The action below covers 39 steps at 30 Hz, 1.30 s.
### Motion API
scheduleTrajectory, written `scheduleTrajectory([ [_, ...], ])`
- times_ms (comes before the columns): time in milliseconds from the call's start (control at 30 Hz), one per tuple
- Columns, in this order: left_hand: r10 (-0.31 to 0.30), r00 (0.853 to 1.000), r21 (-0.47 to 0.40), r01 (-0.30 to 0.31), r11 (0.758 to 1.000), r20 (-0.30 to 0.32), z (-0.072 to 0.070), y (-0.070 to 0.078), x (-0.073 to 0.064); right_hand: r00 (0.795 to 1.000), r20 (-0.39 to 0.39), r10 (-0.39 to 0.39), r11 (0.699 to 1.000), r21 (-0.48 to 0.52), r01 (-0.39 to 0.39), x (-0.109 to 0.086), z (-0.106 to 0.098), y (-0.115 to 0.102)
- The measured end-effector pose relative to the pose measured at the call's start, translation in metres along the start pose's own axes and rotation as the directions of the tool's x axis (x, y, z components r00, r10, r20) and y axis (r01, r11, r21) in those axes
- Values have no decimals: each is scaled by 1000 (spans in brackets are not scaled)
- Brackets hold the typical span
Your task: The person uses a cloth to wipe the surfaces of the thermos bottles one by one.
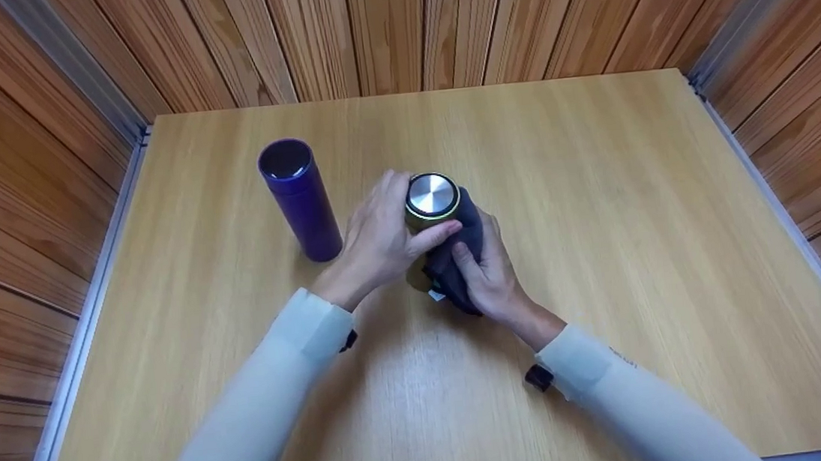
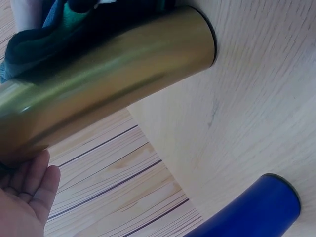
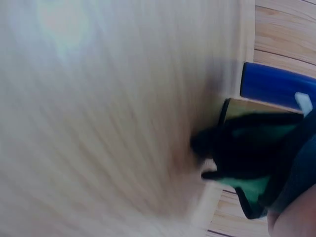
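2 hands on a gold bottle (image 2: 113,84), a dark cloth (image 1: 453,279) against its side

The gold bottle is near the middle of the wooden table (image 1: 606,227), between the person's 2 hands, its round silver lid (image 1: 432,194) facing up toward the head camera. Whether its base touches the tabletop or hangs just above it, I cannot tell.

The left hand (image 1: 381,233) grips the bottle close to the top, thumb reaching across the near side just below the lid and fingers around the far left side. The right hand (image 1: 494,279) holds the bunched cloth, pressing it to the bottle's right side with the thumb on the near face of the fabric. The cloth looks dark grey from the head and shows green patches in both wrist views; a small white tag (image 1: 437,295) sticks out at its lower left edge.

1 purple bottle (image 1: 307,210) stands upright to the left of the left hand, apart from the gold bottle, with a dark, glossy top; in the wrist views it looks blue.

Both forearms are covered by pale sleeves (image 1: 261,403), and 1 small black device (image 1: 539,378) shows at the right wrist. Wood-plank walls (image 1: 391,29) rise behind the table and on 2 sides, with grey metal strips at the corners.
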State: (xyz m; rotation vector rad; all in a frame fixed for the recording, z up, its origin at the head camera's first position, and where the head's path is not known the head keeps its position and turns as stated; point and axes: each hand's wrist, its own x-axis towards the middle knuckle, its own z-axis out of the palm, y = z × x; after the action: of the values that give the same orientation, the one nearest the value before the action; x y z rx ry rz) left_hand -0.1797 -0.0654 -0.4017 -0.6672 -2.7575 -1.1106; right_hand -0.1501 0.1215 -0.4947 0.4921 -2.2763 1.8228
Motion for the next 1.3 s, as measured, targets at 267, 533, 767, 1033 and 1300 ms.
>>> scheduleTrajectory([
  [267,47,998,-8,-48,999,-44,2,-2,0,994,-25,-107,994,16,108,6,3,-4],
  [533,53,997,1,-53,999,-53,3,-3,-1,998,30,-48,987,156,43,15,-2,-7],
  [767,43,998,-15,-44,999,-45,2,-3,0,1000,1,-17,986,166,16,18,-1,-3],
  [1033,37,999,-36,-39,999,-34,2,-4,0,996,-84,36,991,133,-24,21,2,-2],
  [1300,67,996,10,-67,998,-50,2,-4,1,988,-62,141,984,115,-133,15,3,2],
])
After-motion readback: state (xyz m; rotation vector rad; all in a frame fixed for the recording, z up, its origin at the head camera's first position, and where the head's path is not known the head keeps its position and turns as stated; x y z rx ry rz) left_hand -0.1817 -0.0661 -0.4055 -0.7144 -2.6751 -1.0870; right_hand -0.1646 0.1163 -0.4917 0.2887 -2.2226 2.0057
